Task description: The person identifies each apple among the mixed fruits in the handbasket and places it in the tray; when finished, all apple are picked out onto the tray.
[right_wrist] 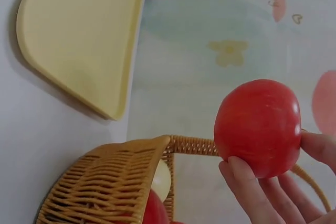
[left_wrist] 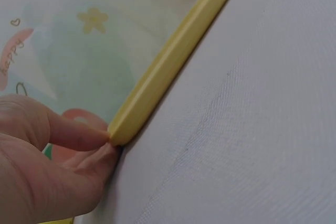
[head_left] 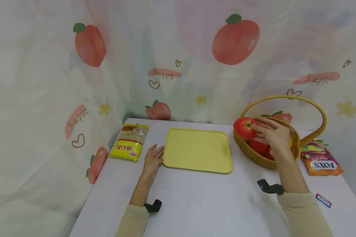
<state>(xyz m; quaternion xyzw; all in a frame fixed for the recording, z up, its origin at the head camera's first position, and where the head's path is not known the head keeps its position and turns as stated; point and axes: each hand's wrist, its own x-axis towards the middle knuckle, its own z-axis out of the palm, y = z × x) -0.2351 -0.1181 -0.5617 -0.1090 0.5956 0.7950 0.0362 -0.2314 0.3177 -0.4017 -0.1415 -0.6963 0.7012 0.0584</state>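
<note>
My right hand (head_left: 277,136) grips a red apple (head_left: 245,128) above the left rim of a wicker basket (head_left: 252,156). In the right wrist view, the thumb and fingers (right_wrist: 244,179) hold the apple (right_wrist: 257,128) from opposite sides. More red fruit (head_left: 258,146) lies inside the basket, partly hidden by this hand. Over on the left, my left hand (head_left: 152,161) touches the left edge of a yellow tray (head_left: 197,149) lying flat on the table. The left wrist view has its fingertips against the tray's corner (left_wrist: 123,129), the fingers fairly straight.
A yellow snack bag (head_left: 130,141) lies left of the tray. Right of the basket is a FOX'S fruit candy bag (head_left: 321,159), with a small wrapped item (head_left: 323,200) nearer me. The basket's tall handle (head_left: 284,97) arches over it. A printed curtain (head_left: 192,49) hangs behind the table.
</note>
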